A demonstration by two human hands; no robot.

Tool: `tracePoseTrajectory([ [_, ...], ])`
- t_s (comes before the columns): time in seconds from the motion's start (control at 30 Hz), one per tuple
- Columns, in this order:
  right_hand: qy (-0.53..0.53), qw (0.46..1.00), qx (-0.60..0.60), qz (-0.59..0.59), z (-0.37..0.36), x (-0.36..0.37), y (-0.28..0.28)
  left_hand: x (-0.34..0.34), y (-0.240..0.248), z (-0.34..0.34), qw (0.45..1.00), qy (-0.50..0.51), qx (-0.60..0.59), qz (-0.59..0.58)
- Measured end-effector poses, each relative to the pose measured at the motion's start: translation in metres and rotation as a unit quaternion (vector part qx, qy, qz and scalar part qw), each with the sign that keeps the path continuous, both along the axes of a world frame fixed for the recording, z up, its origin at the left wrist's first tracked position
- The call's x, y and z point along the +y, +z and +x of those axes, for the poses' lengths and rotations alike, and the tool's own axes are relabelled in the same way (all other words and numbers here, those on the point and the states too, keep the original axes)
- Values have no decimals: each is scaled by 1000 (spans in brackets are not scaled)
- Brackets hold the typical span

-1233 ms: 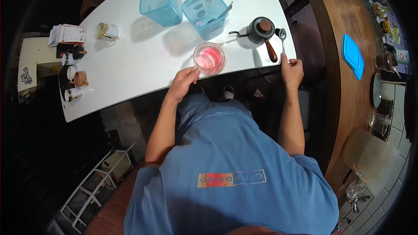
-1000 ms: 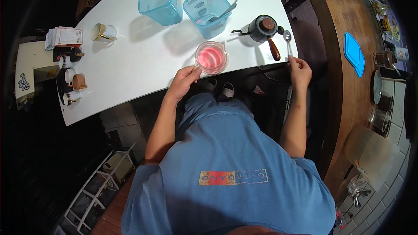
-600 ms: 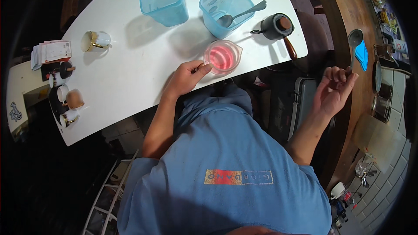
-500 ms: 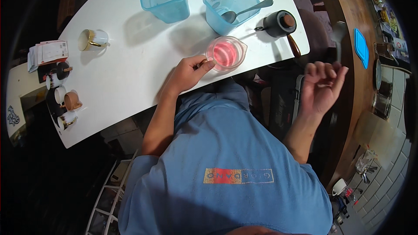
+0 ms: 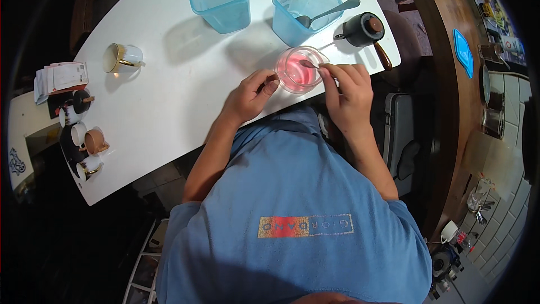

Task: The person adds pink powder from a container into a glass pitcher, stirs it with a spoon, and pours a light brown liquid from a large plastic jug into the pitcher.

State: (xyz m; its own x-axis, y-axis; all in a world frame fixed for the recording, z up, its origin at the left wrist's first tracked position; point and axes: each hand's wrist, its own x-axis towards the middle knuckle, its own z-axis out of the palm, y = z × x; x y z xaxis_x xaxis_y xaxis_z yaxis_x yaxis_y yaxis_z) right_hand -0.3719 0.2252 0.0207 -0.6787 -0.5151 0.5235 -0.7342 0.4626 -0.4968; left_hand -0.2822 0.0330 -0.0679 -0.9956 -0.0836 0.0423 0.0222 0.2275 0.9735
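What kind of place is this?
Maybe a kitchen or café: a black side-handled pot and a gold-trimmed mug are on the white table, and a spoon dips into a clear spouted cup.

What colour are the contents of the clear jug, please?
The contents are pinkish red; they show best in the head view.

Your clear, round, spouted jug (image 5: 294,74), pink contents (image 5: 305,78), upright by white table's (image 5: 174,104) edge; your slim metal spoon (image 5: 307,64), slanting inside.

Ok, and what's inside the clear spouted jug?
The clear jug holds pink contents, probably liquid; the metal spoon in the right hand has its bowl within the rim. Whatever lies beneath that bowl is covered.
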Motion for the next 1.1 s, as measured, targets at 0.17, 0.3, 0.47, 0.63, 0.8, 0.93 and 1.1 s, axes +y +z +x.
tracePoseTrajectory([
  [0.17,-43,995,34,80,2,-9,-5,1,-5,-1,999,9,33,15],
  [0.3,-33,996,16,78,-3,-7,-12,1,-9,-4,997,8,74,8],
  [0.47,-9,996,-35,83,-9,-13,-5,1,-9,-3,997,4,75,17],
  [0.63,48,987,-129,86,-14,-14,4,-1,-10,-6,996,2,91,19],
  [0.8,86,976,-33,198,-24,-14,11,1,-10,-4,997,16,76,28],
  [0.93,63,979,27,194,-25,-18,10,0,-12,-5,996,15,85,14],
  [1.1,123,986,-44,106,-22,-19,1,2,-11,-5,994,19,104,12],
])
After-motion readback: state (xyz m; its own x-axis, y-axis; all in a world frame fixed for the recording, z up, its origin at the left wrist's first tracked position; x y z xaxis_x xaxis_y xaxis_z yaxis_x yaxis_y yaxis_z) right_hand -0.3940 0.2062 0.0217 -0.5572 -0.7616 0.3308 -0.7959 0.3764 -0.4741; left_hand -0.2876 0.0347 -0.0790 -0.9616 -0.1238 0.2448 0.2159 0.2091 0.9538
